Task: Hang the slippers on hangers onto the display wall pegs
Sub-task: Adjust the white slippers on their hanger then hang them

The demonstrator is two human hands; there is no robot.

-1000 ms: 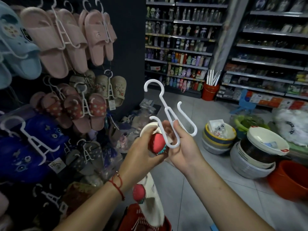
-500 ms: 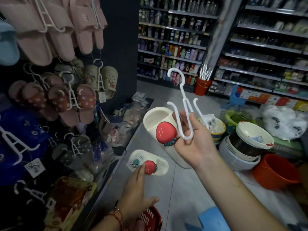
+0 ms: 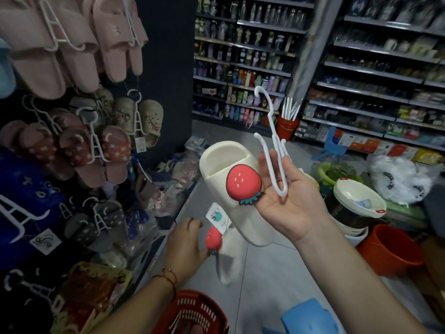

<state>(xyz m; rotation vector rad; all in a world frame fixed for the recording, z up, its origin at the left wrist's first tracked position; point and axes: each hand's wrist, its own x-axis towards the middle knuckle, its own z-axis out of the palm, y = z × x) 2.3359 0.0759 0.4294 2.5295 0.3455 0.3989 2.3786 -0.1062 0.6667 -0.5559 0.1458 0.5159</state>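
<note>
**One strawberry slipper up, its mate down low**

My right hand (image 3: 289,201) is raised palm-up with fingers loosely spread; a white plastic hanger (image 3: 277,150) lies between them, hook upward, and a cream strawberry slipper (image 3: 231,189) hangs against my thumb side. My left hand (image 3: 185,244), lower down, grips the second cream slipper (image 3: 224,251), blurred, above a red basket (image 3: 192,312). The display wall (image 3: 166,68) at my left carries pink slippers (image 3: 113,37) on hangers.
</note>
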